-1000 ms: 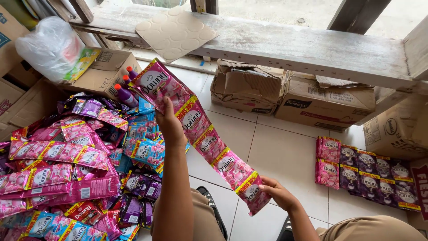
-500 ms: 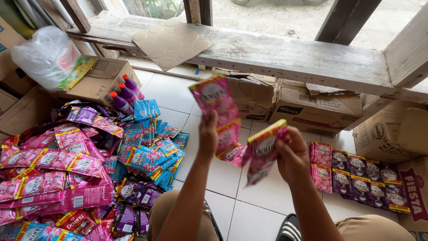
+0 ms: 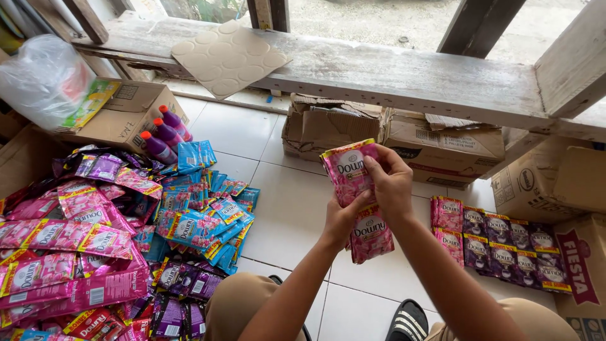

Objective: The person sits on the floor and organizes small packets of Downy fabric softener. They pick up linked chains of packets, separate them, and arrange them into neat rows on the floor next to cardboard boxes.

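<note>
Both my hands hold a folded strip of pink sachets point(image 3: 353, 189) above the white tiled floor. My right hand point(image 3: 390, 183) pinches the top of the fold, and my left hand point(image 3: 344, 218) grips it from below and the left. One sachet hangs down under my hands. A big loose pile of pink, purple and blue sachets point(image 3: 95, 240) lies on the floor to my left. Neat rows of folded pink and purple sachets point(image 3: 505, 243) lie on the floor to my right.
Open cardboard boxes point(image 3: 391, 136) stand under a weathered wooden ledge point(image 3: 391, 69). More boxes point(image 3: 555, 183) stand at the right. At far left are a box point(image 3: 126, 113), purple bottles point(image 3: 161, 136) and a white plastic bag point(image 3: 38, 79). My knees and a black sandal point(image 3: 407, 319) show below.
The long pink strip, stretched out between my hands a second ago, is now folded into a compact stack. My hands have come together in front of me.
</note>
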